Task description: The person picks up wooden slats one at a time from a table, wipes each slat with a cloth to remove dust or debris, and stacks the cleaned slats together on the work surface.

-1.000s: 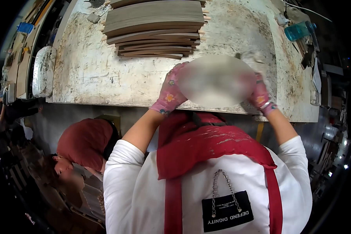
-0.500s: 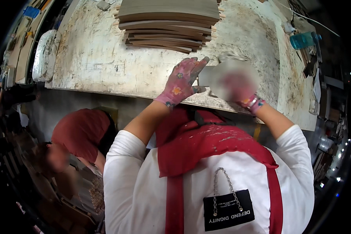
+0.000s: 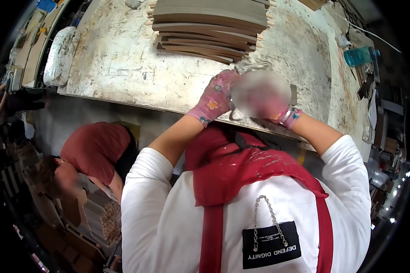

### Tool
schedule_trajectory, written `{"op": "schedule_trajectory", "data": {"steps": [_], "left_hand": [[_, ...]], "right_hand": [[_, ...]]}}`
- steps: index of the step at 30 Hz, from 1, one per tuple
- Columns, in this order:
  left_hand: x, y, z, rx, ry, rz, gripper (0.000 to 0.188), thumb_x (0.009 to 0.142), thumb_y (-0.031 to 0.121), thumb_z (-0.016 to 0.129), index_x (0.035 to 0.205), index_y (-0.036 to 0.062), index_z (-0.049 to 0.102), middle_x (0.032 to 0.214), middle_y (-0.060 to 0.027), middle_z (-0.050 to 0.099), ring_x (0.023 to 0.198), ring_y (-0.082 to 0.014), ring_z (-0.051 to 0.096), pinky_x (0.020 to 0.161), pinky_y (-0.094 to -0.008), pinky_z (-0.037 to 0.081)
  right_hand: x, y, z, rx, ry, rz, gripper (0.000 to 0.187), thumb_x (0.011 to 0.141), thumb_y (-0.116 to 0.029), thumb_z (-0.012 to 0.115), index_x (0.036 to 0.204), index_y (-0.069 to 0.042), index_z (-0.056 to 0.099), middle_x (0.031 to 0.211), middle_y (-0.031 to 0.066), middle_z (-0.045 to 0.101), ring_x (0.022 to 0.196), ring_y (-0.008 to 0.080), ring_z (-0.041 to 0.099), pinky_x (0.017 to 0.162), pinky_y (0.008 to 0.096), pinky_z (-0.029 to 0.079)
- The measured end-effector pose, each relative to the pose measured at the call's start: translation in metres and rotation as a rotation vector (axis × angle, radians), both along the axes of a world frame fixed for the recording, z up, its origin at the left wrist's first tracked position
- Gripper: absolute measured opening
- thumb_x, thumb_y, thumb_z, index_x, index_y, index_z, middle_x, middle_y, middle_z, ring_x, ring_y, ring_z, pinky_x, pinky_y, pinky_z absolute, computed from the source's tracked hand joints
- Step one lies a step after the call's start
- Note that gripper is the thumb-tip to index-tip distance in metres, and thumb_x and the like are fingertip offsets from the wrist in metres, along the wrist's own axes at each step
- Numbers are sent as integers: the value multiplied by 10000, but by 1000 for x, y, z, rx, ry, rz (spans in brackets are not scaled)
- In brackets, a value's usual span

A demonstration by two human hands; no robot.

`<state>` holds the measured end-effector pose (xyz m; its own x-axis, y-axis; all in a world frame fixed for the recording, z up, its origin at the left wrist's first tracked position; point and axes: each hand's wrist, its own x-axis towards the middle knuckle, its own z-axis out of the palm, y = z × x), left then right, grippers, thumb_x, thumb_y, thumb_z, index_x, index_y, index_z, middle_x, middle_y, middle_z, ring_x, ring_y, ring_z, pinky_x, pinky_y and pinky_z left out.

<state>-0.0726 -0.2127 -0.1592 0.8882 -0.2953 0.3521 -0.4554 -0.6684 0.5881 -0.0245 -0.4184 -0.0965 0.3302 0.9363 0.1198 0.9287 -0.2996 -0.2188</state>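
In the head view, the grey piece [image 3: 294,94] was seen near the front edge of the counter [image 3: 123,68], its visible end to the right of the fingers and nearer the right hand [image 3: 270,106] than the left hand [image 3: 217,96], while its long axis was hidden by blur. Whether the fingers of either hand were spread or closed on the piece could not be told. Compared with half a second earlier, the left hand had been brought against the blur, and grey was exposed to its right, not its left.
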Motion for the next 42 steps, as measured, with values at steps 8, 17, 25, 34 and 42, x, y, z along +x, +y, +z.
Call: {"op": "schedule_trajectory", "data": {"steps": [8,17,25,34,42], "left_hand": [[1,8,3,-80,113,-24,858,669,302,758,1410,121,367,1302,-128,486,1240,-302,426,1052,-408,332],[1,-1,24,-82,87,-84,1013,614,399,782,1455,152,274,1313,-176,440,1224,-348,408,1054,-424,321],[-12,0,2,-23,70,11,987,625,415,772,1446,153,291,1344,-186,402,1268,-370,366,1063,-441,318],[-4,-71,33,121,-201,-139,870,680,444,725,1389,86,370,1439,-194,314,1349,-372,270,1112,-485,206],[28,-158,30,328,-42,-19,743,749,486,663,1353,118,438,1316,-162,458,1277,-318,374,1117,-473,177]], "right_hand": [[7,7,-22,-139,-1,25,259,671,-189,616,929,-181,595,1049,28,564,1045,250,529,874,438,402],[72,-180,-11,159,444,-493,429,778,-127,554,1201,-61,527,1273,148,497,1208,307,434,1003,419,349],[125,-246,-30,95,130,-762,476,943,-256,470,1328,22,437,1420,190,400,1348,320,321,1122,374,214],[76,-252,-131,787,465,-763,433,968,-209,401,1370,-49,393,1438,151,366,1301,270,379,1091,414,293],[94,-207,-32,114,-178,-732,436,696,-11,559,1116,-124,586,1156,133,565,1048,353,542,923,407,420]]}}
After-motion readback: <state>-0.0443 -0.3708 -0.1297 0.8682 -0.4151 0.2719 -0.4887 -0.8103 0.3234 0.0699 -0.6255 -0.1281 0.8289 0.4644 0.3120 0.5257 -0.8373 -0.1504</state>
